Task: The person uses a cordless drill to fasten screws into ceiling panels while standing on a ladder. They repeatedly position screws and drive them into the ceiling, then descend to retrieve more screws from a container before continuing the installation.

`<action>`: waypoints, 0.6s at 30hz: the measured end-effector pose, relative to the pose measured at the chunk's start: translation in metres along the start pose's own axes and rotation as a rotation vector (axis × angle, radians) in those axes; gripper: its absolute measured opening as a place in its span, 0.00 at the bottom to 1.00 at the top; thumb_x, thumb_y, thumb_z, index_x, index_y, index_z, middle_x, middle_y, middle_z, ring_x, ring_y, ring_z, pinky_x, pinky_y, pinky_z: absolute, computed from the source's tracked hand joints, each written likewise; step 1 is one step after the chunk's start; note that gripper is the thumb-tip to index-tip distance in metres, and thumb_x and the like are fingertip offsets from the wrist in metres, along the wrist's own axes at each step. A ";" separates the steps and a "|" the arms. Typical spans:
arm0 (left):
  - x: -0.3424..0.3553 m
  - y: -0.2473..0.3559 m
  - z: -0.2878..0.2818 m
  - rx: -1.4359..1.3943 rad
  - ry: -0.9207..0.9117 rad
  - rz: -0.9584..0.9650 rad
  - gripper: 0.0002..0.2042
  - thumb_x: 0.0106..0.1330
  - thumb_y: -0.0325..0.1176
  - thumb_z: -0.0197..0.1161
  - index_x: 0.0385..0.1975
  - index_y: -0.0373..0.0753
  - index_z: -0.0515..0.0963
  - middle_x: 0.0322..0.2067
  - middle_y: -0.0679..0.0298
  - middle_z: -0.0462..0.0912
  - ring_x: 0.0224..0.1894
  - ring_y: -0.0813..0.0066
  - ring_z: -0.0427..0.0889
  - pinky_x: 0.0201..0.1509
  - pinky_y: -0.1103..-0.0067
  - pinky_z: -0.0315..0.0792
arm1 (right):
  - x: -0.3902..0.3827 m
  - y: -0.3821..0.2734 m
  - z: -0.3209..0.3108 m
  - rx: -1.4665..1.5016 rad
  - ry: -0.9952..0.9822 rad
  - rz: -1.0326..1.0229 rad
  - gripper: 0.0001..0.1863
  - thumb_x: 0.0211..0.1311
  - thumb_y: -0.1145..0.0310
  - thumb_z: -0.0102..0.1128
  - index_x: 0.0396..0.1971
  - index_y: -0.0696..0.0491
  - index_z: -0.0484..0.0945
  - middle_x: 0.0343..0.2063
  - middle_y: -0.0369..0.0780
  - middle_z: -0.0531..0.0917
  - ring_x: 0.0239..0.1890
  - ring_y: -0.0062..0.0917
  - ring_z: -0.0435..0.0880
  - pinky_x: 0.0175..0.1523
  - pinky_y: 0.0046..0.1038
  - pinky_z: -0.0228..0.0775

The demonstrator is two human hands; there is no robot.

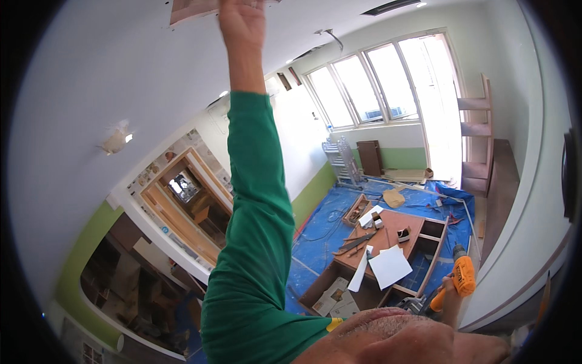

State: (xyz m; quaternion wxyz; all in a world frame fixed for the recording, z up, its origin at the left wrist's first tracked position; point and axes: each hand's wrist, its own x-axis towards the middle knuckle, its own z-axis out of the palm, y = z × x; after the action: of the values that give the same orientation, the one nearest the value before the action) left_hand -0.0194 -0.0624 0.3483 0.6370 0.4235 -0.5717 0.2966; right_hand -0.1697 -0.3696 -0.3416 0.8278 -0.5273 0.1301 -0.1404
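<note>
My left arm, in a green sleeve, reaches straight up to the ceiling. There my left hand [244, 27] is at a thin reddish-brown wood panel [189, 11] against the white ceiling. The top edge of the picture cuts off its fingers, so their grip is hidden. Low on the right, my right hand [448, 290] is closed around an orange cordless drill [464, 276], whose dark chuck points up. Most of that forearm is hidden.
Below, a brown cabinet frame [395, 224] bears white sheets [390, 267], small boxes and tools. Blue sheeting [315, 233] covers the floor. A folded metal ladder [341, 161] stands by the far wall, a wooden shelf unit [487, 130] at right. A cable [337, 41] hangs from the ceiling.
</note>
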 end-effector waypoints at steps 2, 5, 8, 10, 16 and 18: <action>-0.049 0.002 0.008 0.426 -0.191 -0.201 0.14 0.78 0.39 0.55 0.51 0.35 0.76 0.47 0.55 0.83 0.57 0.56 0.82 0.64 0.66 0.76 | 0.018 0.008 -0.006 -0.095 -0.103 0.046 0.13 0.58 0.75 0.62 0.44 0.53 0.76 0.31 0.34 0.78 0.24 0.19 0.79 0.29 0.25 0.73; -0.158 0.001 0.004 1.266 -0.741 -0.455 0.08 0.72 0.33 0.63 0.39 0.36 0.85 0.46 0.64 0.88 0.49 0.75 0.85 0.59 0.73 0.78 | 0.051 0.023 -0.007 -0.324 -0.195 0.121 0.13 0.57 0.75 0.62 0.43 0.53 0.76 0.28 0.34 0.78 0.24 0.20 0.80 0.29 0.25 0.74; -0.253 0.006 0.052 0.850 -0.921 -0.754 0.11 0.66 0.21 0.66 0.46 0.41 0.85 0.41 0.65 0.89 0.44 0.75 0.88 0.49 0.76 0.82 | 0.093 0.065 -0.014 -0.419 -0.237 0.098 0.13 0.56 0.73 0.62 0.42 0.53 0.76 0.25 0.35 0.77 0.23 0.22 0.80 0.29 0.27 0.74; -0.284 0.024 0.082 0.822 -0.974 -0.574 0.17 0.61 0.17 0.65 0.48 0.43 0.85 0.39 0.64 0.86 0.41 0.69 0.87 0.45 0.74 0.82 | 0.098 0.088 -0.006 -0.279 -0.309 0.177 0.12 0.56 0.72 0.63 0.40 0.53 0.75 0.24 0.35 0.77 0.22 0.22 0.80 0.28 0.27 0.74; -0.262 0.066 0.181 0.790 -0.977 0.096 0.09 0.59 0.26 0.68 0.38 0.45 0.84 0.32 0.69 0.82 0.35 0.72 0.84 0.41 0.74 0.80 | 0.086 0.119 0.009 0.302 -0.300 0.566 0.10 0.57 0.69 0.65 0.35 0.50 0.73 0.23 0.33 0.75 0.24 0.22 0.79 0.31 0.29 0.74; -0.256 0.083 0.192 0.885 -0.928 0.205 0.07 0.59 0.28 0.69 0.37 0.46 0.85 0.32 0.69 0.84 0.35 0.73 0.85 0.42 0.73 0.81 | 0.086 0.137 0.011 0.397 -0.280 0.627 0.10 0.57 0.69 0.65 0.35 0.50 0.73 0.23 0.33 0.75 0.24 0.22 0.79 0.31 0.29 0.75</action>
State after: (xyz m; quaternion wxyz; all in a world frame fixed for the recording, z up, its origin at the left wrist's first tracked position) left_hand -0.2264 -0.1655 0.1118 0.0578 0.6734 -0.6488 0.3496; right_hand -0.0731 -0.3370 -0.4673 0.9260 -0.3060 0.1410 0.1700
